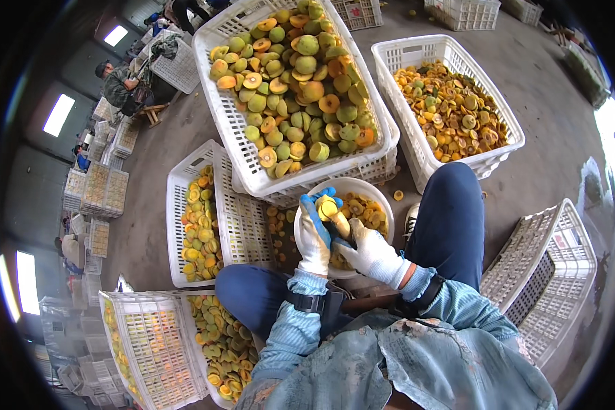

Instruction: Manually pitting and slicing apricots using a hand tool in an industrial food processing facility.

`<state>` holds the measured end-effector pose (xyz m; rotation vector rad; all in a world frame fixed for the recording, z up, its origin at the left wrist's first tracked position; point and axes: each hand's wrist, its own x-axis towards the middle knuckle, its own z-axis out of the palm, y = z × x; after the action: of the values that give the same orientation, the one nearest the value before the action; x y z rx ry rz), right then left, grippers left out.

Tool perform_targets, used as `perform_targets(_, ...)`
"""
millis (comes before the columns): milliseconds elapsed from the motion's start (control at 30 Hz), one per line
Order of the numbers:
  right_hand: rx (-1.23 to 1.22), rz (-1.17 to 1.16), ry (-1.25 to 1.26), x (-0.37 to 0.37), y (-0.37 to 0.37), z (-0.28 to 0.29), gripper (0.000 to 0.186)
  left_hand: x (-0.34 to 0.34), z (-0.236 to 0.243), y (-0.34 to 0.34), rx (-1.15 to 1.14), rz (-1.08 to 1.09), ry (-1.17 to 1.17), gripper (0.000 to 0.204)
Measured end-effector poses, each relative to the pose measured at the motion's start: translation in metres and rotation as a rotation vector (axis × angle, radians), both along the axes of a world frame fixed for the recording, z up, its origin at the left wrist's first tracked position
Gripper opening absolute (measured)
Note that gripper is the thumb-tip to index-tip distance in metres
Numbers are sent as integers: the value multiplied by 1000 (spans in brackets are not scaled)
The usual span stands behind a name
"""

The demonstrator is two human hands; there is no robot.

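Rnd yel. fruit [327,208], L hand [313,231]

Room between right knee [452,195] and tilted crate [526,256] — bucket [357,185], heaped crate [307,179] block ahead.

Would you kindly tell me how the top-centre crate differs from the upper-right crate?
The top-centre crate holds chunky green-and-orange fruit, while the upper-right crate holds mostly thinner, orange-yellow pieces. The top-centre crate appears larger in view than the upper-right crate. Both are white and slotted.

The fruit [326,207] looks smooth, the crate [280,186] matt plastic, the gloves [374,255] cloth, the floor [140,219] matt.
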<state>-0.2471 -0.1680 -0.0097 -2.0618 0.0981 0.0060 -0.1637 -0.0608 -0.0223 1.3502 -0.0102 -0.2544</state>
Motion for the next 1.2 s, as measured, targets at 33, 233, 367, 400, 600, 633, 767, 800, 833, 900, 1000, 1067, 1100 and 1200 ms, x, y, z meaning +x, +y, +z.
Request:
perform_targets(33,38,-1,48,0,0,2,45,-3,-3,-2,-35,31,-57,59)
perform_targets(233,161,58,261,4,-10,8,42,-11,-11,-6,-137,31,-120,51)
perform_targets(367,218,166,288,7,-15,0,38,-8,-13,-3,-139,37,-126,52)
perform_targets(400,188,201,222,7,-15,-3,37,-7,-13,-2,-126,16,-144,50)
perform_targets(600,148,244,174,8,-11,-17,41,0,-12,10,-118,-76,-140,45)
perform_targets(633,208,243,146,8,-9,-19,39,3,-13,12,-94,-122,-159,44)
perform_targets(767,427,254,265,4,-12,15,36,-3,-9,5,-116,-77,-188,43)
perform_targets(800,511,265,319,3,-11,13,33,-7,-10,2,-132,-13,-205,43)
perform_targets(833,594,275,374,3,-12,12,31,-8,-13,2,-168,4,-196,44)
perform_targets(900,687,287,435,4,-17,17,30,-8,-16,1,-156,11,-267,44)
perform_targets(1000,826,273,444,4,-18,22,29,-7,-19,-1,-161,30,-371,45)
perform_targets(1067,807,291,349,5,-17,14,15,-5,-19,-1,-84,25,-496,46)
perform_targets(1100,808,290,348,5,-18,17,15,-6,-17,-1,-84,23,-495,46)
perform_targets(1200,584,294,349,5,-19,26,16,-6,-12,4,-51,-17,-469,46)
